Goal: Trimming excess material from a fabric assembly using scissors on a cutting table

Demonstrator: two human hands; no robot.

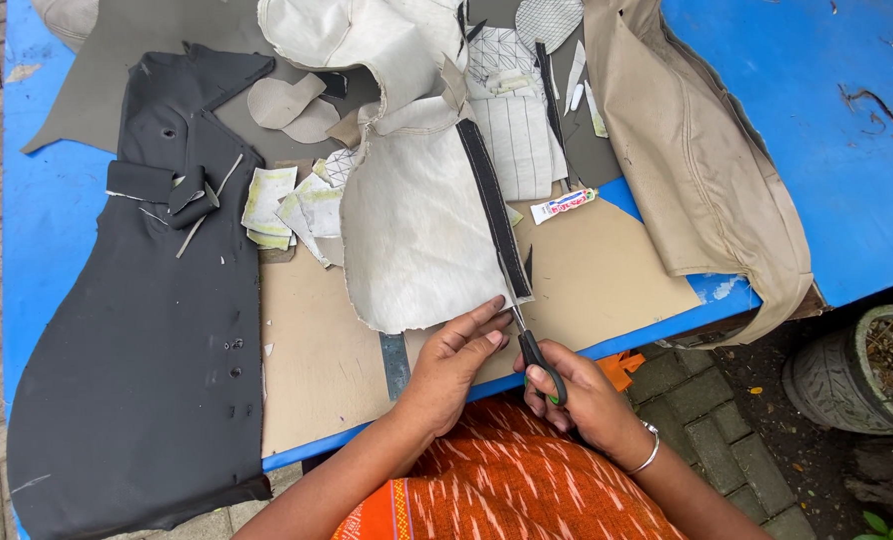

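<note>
My left hand (454, 355) presses its fingertips on the lower edge of a whitish fabric piece (412, 240) with a black strip (492, 205) along its right side. My right hand (579, 395) holds black-handled scissors (532, 345), whose blades point up at the bottom end of that strip, right beside my left fingertips. The fabric lies on a tan cardboard sheet (607, 270) on a blue table (817, 110).
A large black fabric piece (147, 330) covers the table's left. Paper scraps (282, 210), a small glue tube (564, 205) and patterned pieces (512, 130) lie behind. Beige fabric (697, 170) drapes over the front right edge. A tyre planter (857, 375) stands on the paving.
</note>
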